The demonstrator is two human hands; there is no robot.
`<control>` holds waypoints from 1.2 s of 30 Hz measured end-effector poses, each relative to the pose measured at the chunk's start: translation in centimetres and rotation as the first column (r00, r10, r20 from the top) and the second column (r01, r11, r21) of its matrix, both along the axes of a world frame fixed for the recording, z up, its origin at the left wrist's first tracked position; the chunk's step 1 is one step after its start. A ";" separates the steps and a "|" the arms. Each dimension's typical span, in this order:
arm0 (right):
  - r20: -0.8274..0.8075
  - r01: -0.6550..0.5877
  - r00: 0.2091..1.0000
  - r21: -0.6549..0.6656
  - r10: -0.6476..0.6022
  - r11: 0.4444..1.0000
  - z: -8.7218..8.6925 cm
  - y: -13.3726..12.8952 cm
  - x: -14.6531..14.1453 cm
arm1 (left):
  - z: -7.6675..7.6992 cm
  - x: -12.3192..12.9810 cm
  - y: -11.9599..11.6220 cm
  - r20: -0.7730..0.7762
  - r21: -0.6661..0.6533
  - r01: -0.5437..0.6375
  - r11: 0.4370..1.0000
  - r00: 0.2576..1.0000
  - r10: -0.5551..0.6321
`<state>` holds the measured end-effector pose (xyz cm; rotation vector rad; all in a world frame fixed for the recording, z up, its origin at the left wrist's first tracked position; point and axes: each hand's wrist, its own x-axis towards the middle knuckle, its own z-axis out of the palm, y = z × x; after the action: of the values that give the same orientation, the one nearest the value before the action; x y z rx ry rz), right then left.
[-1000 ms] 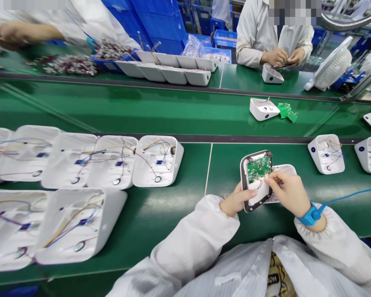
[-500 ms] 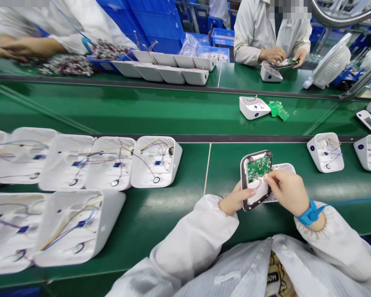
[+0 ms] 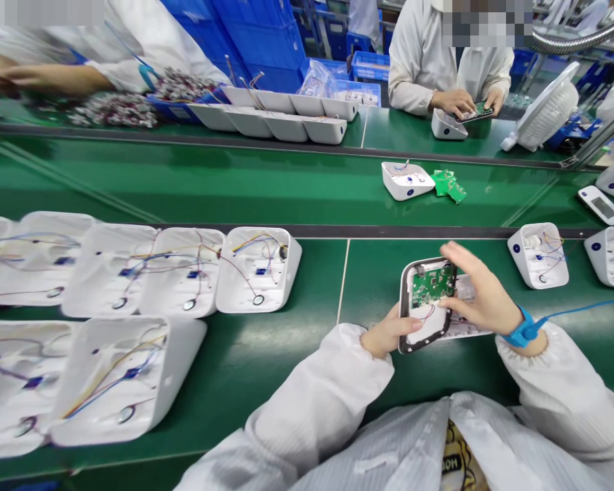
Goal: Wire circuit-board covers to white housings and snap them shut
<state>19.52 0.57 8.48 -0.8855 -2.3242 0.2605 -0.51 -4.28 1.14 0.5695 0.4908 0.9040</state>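
Observation:
My left hand (image 3: 391, 331) is closed round the lower left edge of a white device cover (image 3: 424, 329) with a black rim, its thumb on the inner face. The cover is tilted and carries a green circuit board (image 3: 432, 285) and thin red and dark wires. My right hand (image 3: 484, 293), with a blue wrist strap (image 3: 522, 332), has its fingers stretched out past the cover's upper right corner. Its thumb touches the lower right edge of the board. A white housing (image 3: 471, 330) lies behind the cover, partly hidden by it and my right hand.
Several white housings with wires (image 3: 258, 273) stand in rows at left; another housing (image 3: 539, 256) is at right. On the green belt (image 3: 266, 184) sit a housing (image 3: 408, 181) and green boards (image 3: 447, 185). Co-workers (image 3: 450, 68) work across the belt.
My right hand has gone from a pinch at the board's lower edge to stretched fingers, its thumb still there. The housing and green boards on the belt have shifted left.

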 end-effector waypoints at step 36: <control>0.664 0.245 0.738 -0.103 -0.117 0.964 0.6 19.6 -16.6 | -2.8 -0.8 1.1 0.222 -0.215 0.014 0.977 0.974 0.035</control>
<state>2.94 20.19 9.04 -1.4839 -2.8503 0.0814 -1.30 -3.13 -1.69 0.2627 0.3801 0.8998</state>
